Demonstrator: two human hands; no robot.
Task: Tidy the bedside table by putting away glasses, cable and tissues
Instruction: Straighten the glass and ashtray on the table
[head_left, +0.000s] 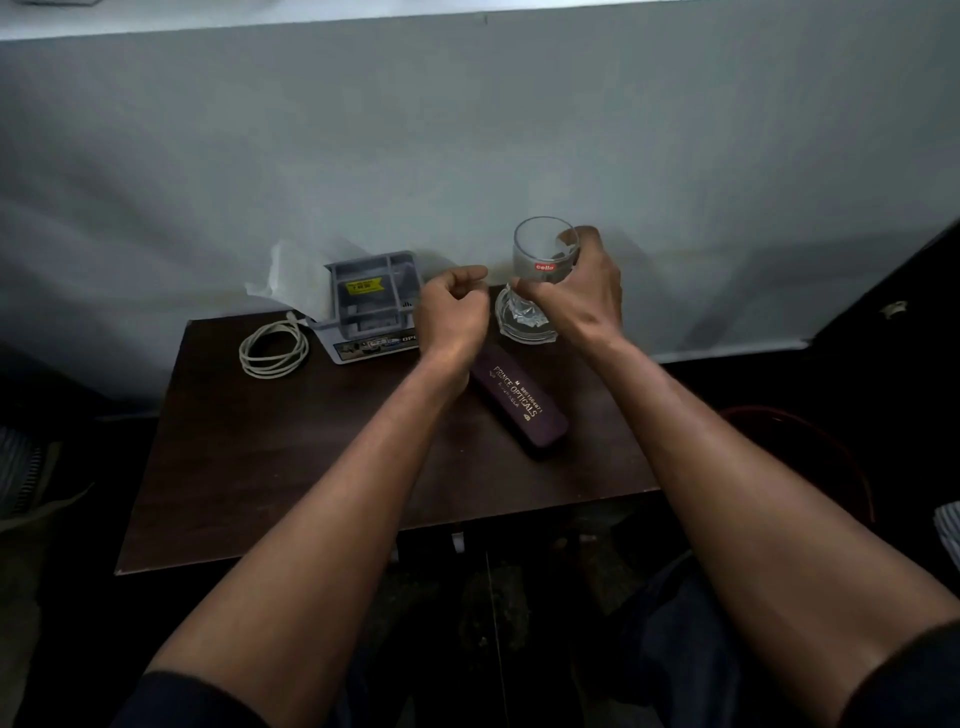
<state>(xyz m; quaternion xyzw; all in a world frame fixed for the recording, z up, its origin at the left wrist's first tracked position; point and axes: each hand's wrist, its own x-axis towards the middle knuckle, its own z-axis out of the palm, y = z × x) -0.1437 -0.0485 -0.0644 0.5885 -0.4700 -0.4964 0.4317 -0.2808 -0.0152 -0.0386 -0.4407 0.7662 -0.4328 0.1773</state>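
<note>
Coiled white cable (274, 349), shut glasses case (519, 402)

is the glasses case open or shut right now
Shut. The dark glasses case lies flat on the table with its lid down and printed top facing up; no gap or contents show.

Dark wood table (270, 467) w/ white cable coil (274, 348) far left of left hand (453, 312), grey organiser tray (371, 306) just left, glasses case (514, 402) below it, glass dish (524, 325) under right hand (576, 296).
</note>
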